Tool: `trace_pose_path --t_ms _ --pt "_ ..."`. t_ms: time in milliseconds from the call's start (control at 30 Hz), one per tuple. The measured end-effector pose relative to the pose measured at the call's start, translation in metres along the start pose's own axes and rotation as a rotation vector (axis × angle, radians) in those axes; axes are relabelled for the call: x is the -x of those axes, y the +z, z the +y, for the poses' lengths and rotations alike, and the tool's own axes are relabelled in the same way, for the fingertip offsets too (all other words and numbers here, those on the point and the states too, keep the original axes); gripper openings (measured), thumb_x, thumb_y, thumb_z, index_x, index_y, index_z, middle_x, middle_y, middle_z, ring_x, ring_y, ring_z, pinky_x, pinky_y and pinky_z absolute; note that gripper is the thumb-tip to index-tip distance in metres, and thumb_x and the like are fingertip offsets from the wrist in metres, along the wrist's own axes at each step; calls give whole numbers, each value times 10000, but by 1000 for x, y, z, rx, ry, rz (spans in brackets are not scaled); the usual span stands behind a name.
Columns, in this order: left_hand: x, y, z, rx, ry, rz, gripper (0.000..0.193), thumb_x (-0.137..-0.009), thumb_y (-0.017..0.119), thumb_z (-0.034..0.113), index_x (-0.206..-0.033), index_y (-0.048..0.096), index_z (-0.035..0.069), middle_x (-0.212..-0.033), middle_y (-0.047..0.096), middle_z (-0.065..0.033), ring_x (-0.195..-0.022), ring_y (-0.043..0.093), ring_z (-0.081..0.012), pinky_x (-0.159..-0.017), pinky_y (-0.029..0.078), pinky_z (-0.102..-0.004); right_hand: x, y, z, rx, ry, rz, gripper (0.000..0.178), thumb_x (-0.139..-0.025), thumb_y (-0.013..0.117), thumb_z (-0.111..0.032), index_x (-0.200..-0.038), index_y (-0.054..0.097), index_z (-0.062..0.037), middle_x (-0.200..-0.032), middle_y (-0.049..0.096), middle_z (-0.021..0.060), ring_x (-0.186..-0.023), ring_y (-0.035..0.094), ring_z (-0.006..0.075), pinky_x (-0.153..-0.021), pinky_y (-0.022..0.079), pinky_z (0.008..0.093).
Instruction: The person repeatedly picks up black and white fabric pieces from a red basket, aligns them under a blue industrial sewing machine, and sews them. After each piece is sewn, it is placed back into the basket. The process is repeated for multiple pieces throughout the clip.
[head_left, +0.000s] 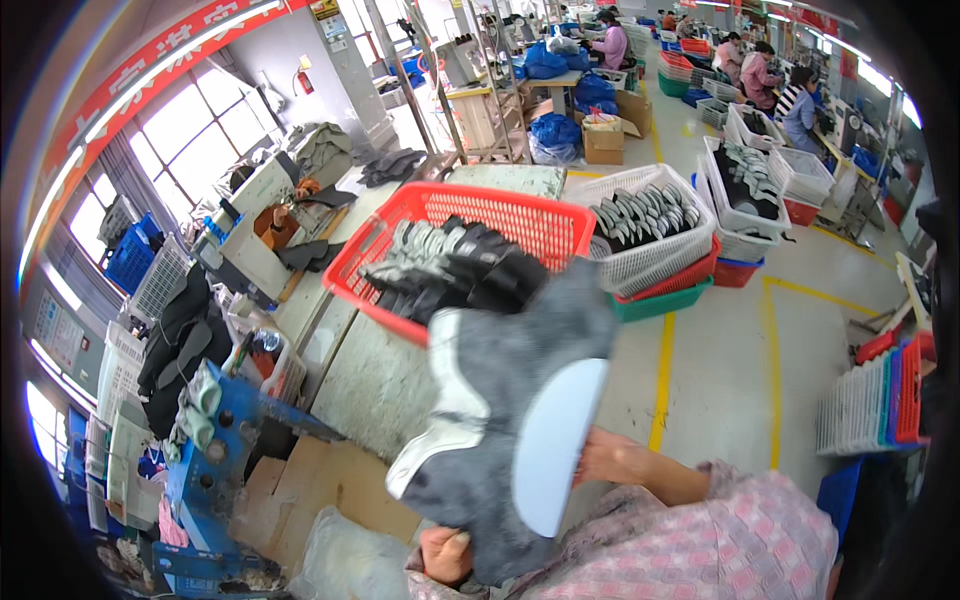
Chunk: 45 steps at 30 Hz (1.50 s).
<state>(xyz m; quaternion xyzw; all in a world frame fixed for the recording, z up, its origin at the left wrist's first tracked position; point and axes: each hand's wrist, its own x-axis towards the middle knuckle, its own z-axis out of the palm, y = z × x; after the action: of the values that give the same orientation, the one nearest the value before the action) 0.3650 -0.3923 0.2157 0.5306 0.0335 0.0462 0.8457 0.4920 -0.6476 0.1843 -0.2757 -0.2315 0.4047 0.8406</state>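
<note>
Both my hands hold up a large flat dark-grey shoe upper (510, 400), partly smeared by motion. A white curved strip runs along its left side, and a pale-blue half-moon piece (560, 445) lies on its right side. My left hand (446, 555) is closed on the lower left edge, thumb in front. My right hand (608, 458) grips the right edge beside the pale-blue piece, with its fingertips partly hidden behind. Just beyond the upper, a red plastic basket (375, 240) on the worn table (365, 390) holds stacked black and light-grey pieces.
White baskets of similar pieces (645, 210) stand on red and green ones at the right of the table. On the left are a blue metal machine frame (215, 460) and a sewing machine (245, 245). Nested baskets (875, 400) stand far right. Several people work in the background.
</note>
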Motion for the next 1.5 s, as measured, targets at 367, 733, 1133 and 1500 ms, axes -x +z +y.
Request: trace_pose_path --t_ms 367,733,1133,1500 --pt "-240 256 -59 -202 -143 -272 132 -794 454 31 -722 538 -40 -611 456 47 -595 403 -22 -513 331 -197 73 -131 -212 197 -444 450 863 -707 589 -466 -1302 119 -53 -1249 358 112 -1084 433 234 -852 390 373" --pt "-311 218 -19 -116 -178 82 121 -797 456 28 -702 529 14 -560 438 67 -464 350 -4 -412 257 -170 -63 -199 -245 86 -99 156 780 -770 540 -397 -1303 94 -43 -1203 391 123 -1004 479 226 -810 413 366" --pt "-299 176 27 -295 -568 652 85 -731 464 20 -663 516 25 -605 481 20 -541 450 -61 -461 330 -191 -126 -249 -281 -13 767 -375 537 -863 451 -219 -1293 174 -54 -1199 406 116 -947 509 179 -814 426 305" --pt "-309 225 18 -157 -486 814 67 -675 487 -20 -674 549 5 -618 540 -20 -588 514 -106 -540 403 -233 -209 -336 -394 119 622 -506 405 -842 483 -199 -1193 384 -23 -1074 523 94 -875 538 131 -766 435 263"
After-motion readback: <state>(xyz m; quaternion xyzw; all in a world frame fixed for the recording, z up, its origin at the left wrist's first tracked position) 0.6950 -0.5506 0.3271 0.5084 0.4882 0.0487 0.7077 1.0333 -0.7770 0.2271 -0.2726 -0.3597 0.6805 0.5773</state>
